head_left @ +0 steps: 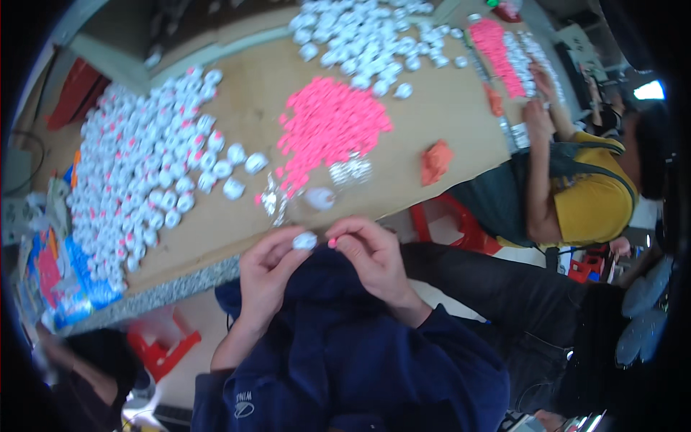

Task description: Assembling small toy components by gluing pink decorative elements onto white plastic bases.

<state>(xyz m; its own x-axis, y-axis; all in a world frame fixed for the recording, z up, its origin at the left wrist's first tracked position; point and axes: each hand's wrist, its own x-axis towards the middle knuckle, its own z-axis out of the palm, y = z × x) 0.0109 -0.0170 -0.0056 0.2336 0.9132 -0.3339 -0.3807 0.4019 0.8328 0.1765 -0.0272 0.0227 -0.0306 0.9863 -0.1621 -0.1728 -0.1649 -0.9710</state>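
Observation:
Between the thumb and fingers of my left hand [270, 270] is a small round white piece [304, 240]. Close beside it, my right hand [374, 263] pinches a small pink piece [332, 243]; the two pieces are a little apart. Both hands are in front of the table's near edge. Just beyond them lie a whitish translucent piece [319, 199], some shiny silvery bits [269, 201] and a patch of small silvery pieces [350, 171]. A large heap of pink pieces [335, 119] spreads behind these.
White round pieces with pink spots [144, 158] cover the table's left; more white pieces [367, 43] lie at the back. A crumpled orange item [435, 162] sits to the right. A co-worker in a yellow shirt [594, 191] works on the right. Red stools [164, 345] stand below.

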